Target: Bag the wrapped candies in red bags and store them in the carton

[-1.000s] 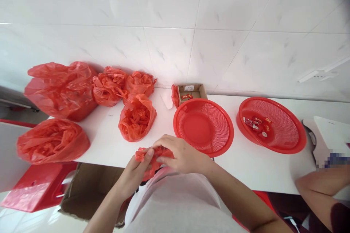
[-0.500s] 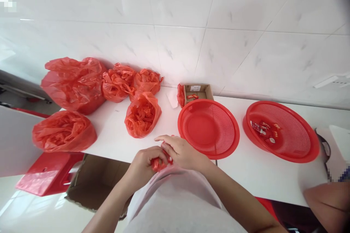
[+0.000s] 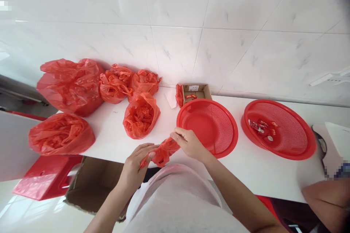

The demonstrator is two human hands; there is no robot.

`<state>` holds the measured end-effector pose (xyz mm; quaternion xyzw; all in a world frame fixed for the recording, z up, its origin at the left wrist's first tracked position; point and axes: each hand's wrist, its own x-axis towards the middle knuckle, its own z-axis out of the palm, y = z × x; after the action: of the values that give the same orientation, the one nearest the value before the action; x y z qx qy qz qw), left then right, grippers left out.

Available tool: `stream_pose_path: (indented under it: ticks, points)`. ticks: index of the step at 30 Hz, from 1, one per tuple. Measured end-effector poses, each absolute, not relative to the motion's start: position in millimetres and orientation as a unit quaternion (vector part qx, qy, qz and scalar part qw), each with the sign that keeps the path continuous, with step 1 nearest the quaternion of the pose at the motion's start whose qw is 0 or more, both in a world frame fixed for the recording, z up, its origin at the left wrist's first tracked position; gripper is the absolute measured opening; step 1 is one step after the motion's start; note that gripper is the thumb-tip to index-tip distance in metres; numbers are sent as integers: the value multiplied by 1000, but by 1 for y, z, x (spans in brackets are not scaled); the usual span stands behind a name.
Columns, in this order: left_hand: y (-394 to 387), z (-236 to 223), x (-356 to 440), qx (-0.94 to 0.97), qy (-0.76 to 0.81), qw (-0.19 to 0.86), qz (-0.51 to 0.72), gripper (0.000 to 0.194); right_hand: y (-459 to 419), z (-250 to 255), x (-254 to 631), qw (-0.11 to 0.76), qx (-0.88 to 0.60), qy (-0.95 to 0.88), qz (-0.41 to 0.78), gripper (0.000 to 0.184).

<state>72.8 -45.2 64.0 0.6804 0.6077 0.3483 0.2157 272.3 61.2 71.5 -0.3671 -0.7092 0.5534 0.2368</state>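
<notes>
A small crumpled red plastic bag point(image 3: 163, 150) is stretched between my two hands at the near edge of the white table point(image 3: 254, 169). My left hand point(image 3: 136, 160) pinches its lower left end, fingers closed. My right hand point(image 3: 188, 142) grips its upper right end, just in front of an empty red mesh basket point(image 3: 207, 125). A stuffed red bag point(image 3: 141, 115) stands a little beyond my left hand.
Several more full red bags point(image 3: 69, 85) line the wall and the table's left end. A small cardboard box point(image 3: 195, 92) sits behind the empty basket. A second red basket point(image 3: 279, 128) holds wrapped sweets. A red stool point(image 3: 41, 179) and open carton point(image 3: 95, 185) are below left. Another person's arm point(image 3: 325, 198) is at right.
My hands have drawn apart, pulling the bunched red bag out into a strip; the right hand rose toward the empty basket.
</notes>
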Motion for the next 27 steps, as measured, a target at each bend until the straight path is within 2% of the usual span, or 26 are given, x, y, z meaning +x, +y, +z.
stream_pose_path:
  ticks: [5,9,11,14,17,21,23,27]
  points:
    - [-58,73,65,723,576,236,298,25,97,48,275,275,-404,-717,497,35]
    - [-68,84,66,699,565,350,264,31,121,23,278,297,-472,-696,453,38]
    - [-68,85,72,643,554,435,302,38,122,23,280,297,-476,-692,454,38]
    - [-55,77,84,504,531,527,432,47,110,44,281,307,-439,-682,498,36]
    - [-35,71,98,393,557,541,492,43,91,80,280,317,-334,-693,556,29]
    - [-17,72,112,443,586,575,362,33,74,102,271,282,-230,-763,535,21]
    - [-15,73,115,452,588,576,343,37,72,96,267,263,-234,-787,507,21]
    - [-15,67,111,429,601,546,395,38,73,78,268,219,-314,-791,478,16]
